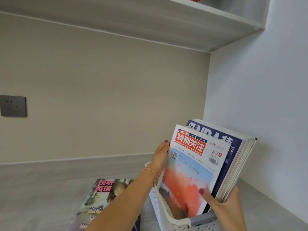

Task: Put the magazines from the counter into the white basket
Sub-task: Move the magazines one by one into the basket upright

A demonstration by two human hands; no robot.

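Already most magazines stand in the basket, both hands gripping them. One magazine remains left on the bench.

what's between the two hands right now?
In the head view, the red-titled magazine stands upright in the white basket; the left hand holds its left edge, the right hand grips the stack's lower right.

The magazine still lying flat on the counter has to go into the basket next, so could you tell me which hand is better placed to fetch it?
Probably the left hand: its forearm already crosses over that magazine, left of the white basket. The right hand grips the upright stack on the far side.
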